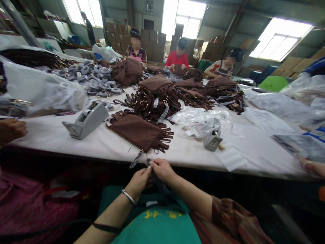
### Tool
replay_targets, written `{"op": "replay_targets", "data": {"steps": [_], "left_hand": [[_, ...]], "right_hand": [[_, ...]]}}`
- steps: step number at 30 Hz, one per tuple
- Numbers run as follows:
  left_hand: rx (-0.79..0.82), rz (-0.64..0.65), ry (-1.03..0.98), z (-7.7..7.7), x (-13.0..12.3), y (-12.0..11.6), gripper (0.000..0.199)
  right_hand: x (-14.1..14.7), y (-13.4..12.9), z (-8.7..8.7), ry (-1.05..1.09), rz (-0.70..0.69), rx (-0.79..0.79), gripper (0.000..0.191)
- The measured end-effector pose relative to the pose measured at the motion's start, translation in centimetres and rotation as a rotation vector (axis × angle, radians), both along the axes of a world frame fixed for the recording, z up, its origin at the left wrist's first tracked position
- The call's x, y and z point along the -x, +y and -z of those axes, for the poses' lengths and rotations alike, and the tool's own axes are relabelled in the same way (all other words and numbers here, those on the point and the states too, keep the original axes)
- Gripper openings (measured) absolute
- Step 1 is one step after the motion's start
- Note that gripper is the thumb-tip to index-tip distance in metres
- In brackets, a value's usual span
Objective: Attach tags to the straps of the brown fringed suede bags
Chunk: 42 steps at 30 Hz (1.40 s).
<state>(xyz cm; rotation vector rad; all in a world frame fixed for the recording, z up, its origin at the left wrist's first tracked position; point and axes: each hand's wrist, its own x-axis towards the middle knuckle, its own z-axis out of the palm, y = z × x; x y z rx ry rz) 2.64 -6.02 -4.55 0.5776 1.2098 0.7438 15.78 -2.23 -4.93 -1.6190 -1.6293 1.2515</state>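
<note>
In the head view, a brown fringed bag (138, 130) was laid flat on the near part of the white-covered desk (188, 157), its near corner turned toward the edge, presumably so that the metal clip (148, 153) there could be reached by both hands at once. Just below the clip, a wrapped strap end (148, 160) was pinched between the thumb and fingers of the right hand (162, 168), closed with hardly a gap. By the left hand (139, 181), nearer and to the left, the same piece was apparently gripped between thumb and fingertip (the lower fingers were hidden, so their hold could not be told). A second wrapped strip (136, 159) was left hanging over the edge, touched by neither hand. A large tape dispenser (88, 118) was set left of the bag and a smaller dispenser (211, 141) right, probably for easy reach. On the far side, more brown bags (157, 98) were heaped, perhaps to save room.
</note>
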Motion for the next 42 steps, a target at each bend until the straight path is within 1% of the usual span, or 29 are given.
{"op": "replay_targets", "data": {"steps": [2,4,7,9,11,14,16,17,21,24,28,31,34,36,39,41,42], "left_hand": [[-0.066,-0.043,-0.032,0.7,-0.1,0.1,0.043],[-0.120,-0.077,-0.019,1.2,0.1,0.3,0.041],[-0.127,-0.087,0.013,1.6,0.4,0.7,0.037],[-0.107,-0.103,0.000,1.5,0.5,0.9,0.034],[-0.088,-0.119,-0.020,1.4,0.5,1.1,0.031],[-0.085,-0.133,-0.038,1.2,0.2,1.4,0.028],[-0.090,-0.148,-0.048,1.1,0.0,1.5,0.026],[-0.090,-0.155,-0.055,1.1,-0.1,1.6,0.025],[-0.098,-0.192,-0.083,1.2,-0.2,1.7,0.022],[-0.102,-0.203,-0.099,1.2,-0.1,1.6,0.024],[-0.102,-0.191,-0.113,1.2,0.0,1.4,0.030],[-0.113,-0.189,-0.105,1.1,-0.1,1.4,0.033],[-0.126,-0.193,-0.068,0.8,-0.2,1.4,0.034],[-0.139,-0.185,-0.013,0.5,-0.4,1.3,0.032],[-0.152,-0.170,0.065,0.0,-0.7,1.1,0.028],[-0.163,-0.172,0.086,-0.3,-0.8,1.0,0.028],[-0.185,-0.176,0.095,-0.5,-0.9,0.9,0.028]], "right_hand": [[-0.4,0.1,-1.0,-0.106,-0.054,-0.100,0.030],[-0.8,0.4,-2.1,-0.178,-0.072,-0.221,0.027],[-1.1,1.1,-3.5,-0.282,-0.152,-0.353,0.034],[-1.0,1.7,-4.2,-0.401,-0.261,-0.361,0.036],[-0.8,2.3,-4.7,-0.533,-0.363,-0.316,0.034],[-0.4,3.2,-5.1,-0.674,-0.446,-0.256,0.031],[-0.3,3.7,-5.0,-0.679,-0.456,-0.247,0.028],[-0.4,3.9,-4.8,-0.648,-0.461,-0.247,0.027],[-1.4,4.3,-3.7,-0.398,-0.479,-0.302,0.028],[-2.2,4.1,-3.2,-0.305,-0.524,-0.372,0.028],[-2.6,3.8,-3.4,-0.371,-0.555,-0.416,0.015],[-2.5,3.6,-4.0,-0.558,-0.584,-0.459,0.014],[-2.2,3.3,-4.6,-0.766,-0.574,-0.478,0.018],[-1.8,3.0,-4.8,-0.805,-0.512,-0.460,0.019],[-1.3,2.2,-4.7,-0.702,-0.281,-0.405,0.018],[-1.2,1.1,-4.2,-0.557,-0.141,-0.352,0.021],[-1.1,0.4,-3.8,-0.459,-0.108,-0.310,0.024]]}}
